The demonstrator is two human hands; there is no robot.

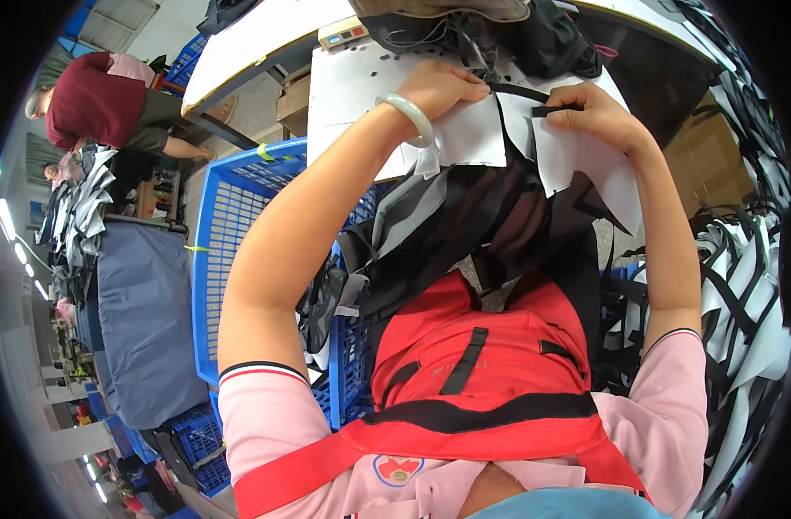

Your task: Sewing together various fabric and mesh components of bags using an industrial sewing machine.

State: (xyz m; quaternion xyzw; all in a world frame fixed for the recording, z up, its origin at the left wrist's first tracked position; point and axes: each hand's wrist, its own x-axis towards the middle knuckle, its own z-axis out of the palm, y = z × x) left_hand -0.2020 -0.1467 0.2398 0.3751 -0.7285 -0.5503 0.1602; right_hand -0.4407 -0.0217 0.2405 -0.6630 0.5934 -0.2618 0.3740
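Here, a narrow black strip (534,97) is held stretched between the two hands in the upper centre of the frame, over white backing sheets (473,134) lying on the work table (240,39). The left hand (443,86) is closed, fingers curled down on the strip's left end and pressing it against the white sheet; the right hand (598,111) is pinched shut on the other end. The step would probably be done best if the strip were kept taut and level, with the left end pinned flat so that nothing shifts on the sheet, and the pull kept gentle and even. The strip looks thin, flat, matte black and flexible, like adhesive-backed trim. A pale bangle (410,115) is worn on the left wrist. A blue plastic crate (240,233) stands at centre left.
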